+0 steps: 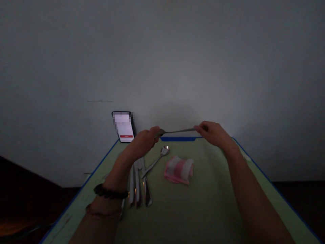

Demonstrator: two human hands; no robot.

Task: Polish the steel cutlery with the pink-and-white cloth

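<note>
A metal spoon (177,131) is held up level above the far end of the table, seen nearly edge-on. My left hand (144,142) is closed on its wider end, which the fingers partly hide. At the other end, my right hand (210,131) pinches the tip of the handle. Below them a second spoon (164,150) lies slantwise with its bowl pointing away. Beside it rests a folded pink and white cloth (179,170). Several table knives (137,189) lie side by side near my left forearm, which covers part of them.
A phone (124,127) with a lit screen leans against the grey wall (177,67) at the table's far left corner. The light green table (190,213) has a blue edge and stands against that wall. The scene is dim.
</note>
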